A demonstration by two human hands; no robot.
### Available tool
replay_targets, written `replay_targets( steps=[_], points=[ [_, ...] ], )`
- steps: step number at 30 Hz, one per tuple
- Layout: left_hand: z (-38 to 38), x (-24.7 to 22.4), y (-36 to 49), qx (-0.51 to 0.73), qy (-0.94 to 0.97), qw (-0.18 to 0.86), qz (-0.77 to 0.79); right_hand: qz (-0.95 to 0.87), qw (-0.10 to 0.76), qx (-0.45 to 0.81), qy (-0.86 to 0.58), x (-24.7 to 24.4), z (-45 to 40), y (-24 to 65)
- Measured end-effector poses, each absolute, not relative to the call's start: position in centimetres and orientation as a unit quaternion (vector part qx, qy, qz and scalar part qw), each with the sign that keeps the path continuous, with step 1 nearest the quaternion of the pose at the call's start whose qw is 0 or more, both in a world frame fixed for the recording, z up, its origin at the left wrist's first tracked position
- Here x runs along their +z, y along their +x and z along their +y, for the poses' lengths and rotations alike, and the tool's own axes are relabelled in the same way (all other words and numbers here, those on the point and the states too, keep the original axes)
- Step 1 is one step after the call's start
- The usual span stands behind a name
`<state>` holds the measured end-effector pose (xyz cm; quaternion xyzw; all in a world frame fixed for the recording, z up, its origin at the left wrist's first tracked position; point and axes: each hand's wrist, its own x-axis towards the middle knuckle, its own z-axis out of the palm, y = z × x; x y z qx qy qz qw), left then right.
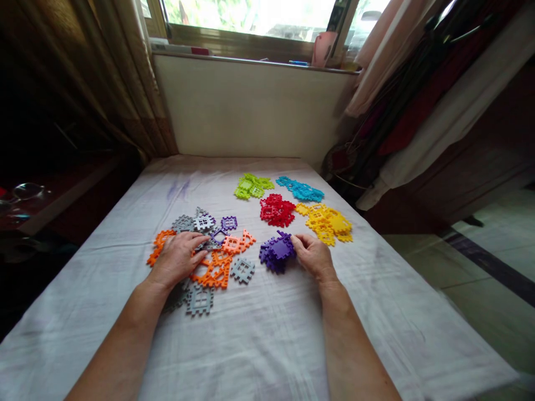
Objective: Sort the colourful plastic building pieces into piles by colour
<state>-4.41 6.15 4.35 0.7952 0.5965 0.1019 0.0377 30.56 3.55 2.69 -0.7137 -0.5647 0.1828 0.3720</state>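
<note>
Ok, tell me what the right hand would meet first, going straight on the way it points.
The purple pile: the right hand points left and slightly away, its fingertips at the pile's right edge. Whether they press on it is hard to tell from this view.

A broad pale cloth-covered surface (251,340) carries red notched plastic tiles (277,210) in a heap. Beyond the red heap lie lime-green tiles (251,185) and blue tiles (304,191); to its right, yellow tiles (335,221); nearer, purple tiles (281,249); nearer and leftward, mainly orange and grey tiles (214,266).
</note>
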Motion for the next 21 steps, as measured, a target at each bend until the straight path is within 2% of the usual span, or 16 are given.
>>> replay_targets(
  steps=[4, 14, 21],
  points=[
    [6.4, 4.9, -5.5, 0.076, 0.791, 0.042, 0.606, -0.545, 0.37, 0.133, -0.74, 2.4, 3.7, 30.8],
    [5.6, 7.5, -7.7, -0.001, 0.7, 0.012, 0.714, -0.528, 0.423, 0.127, -0.725, 1.6, 3.9, 30.5],
    [5.9, 5.7, -4.9, 0.072, 0.79, 0.022, 0.608, -0.54, 0.425, 0.129, -0.715, 1.7, 3.8, 30.3]
  ],
)
